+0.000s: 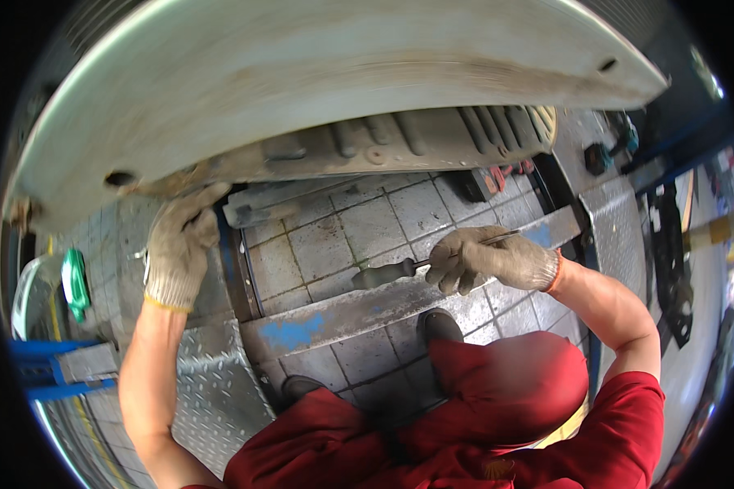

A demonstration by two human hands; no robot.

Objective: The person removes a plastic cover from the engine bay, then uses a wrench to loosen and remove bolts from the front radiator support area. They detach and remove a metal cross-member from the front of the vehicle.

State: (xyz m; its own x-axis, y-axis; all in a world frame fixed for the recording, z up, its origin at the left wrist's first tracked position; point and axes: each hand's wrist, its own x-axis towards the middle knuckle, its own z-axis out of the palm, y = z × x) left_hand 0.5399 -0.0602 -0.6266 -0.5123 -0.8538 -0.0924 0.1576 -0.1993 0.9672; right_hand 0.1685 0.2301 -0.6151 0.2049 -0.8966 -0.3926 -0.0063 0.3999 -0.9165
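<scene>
Red work clothes (pixel 481 391) fill the lower edge, with the right knee bent up and two dark shoes (pixel 442 326) on the tiled floor (pixel 371 232). The person's two hands are well apart, both in grey knitted gloves.

The right hand (pixel 491 259) is closed round the thin metal shaft of a screwdriver (pixel 387 274). Its dark handle points left, out past the fingers, and its shaft runs up to the right behind the thumb side. The tool hangs over the floor, above a steel crossbar (pixel 342 319) with patches of blue paint, between the two hands.

The left hand (pixel 181 240) is raised just below the left part of a pale, dirt-streaked curved panel (pixel 342 69), near a dark oval hole in it. Its fingers stretch to the right, the thumb stands off from them, and nothing shows in its grasp; whether the fingertips touch the panel cannot be told.

Beneath the panel runs a ribbed, grimy underside piece (pixel 375 147). A grey strip (pixel 289 200) lies below that. On the floor farther back sits a red-and-black tool (pixel 485 183); a teal-and-black tool (pixel 612 151) lies to its right. At far left is a green bottle (pixel 75 284), near a blue metal frame (pixel 45 371).
</scene>
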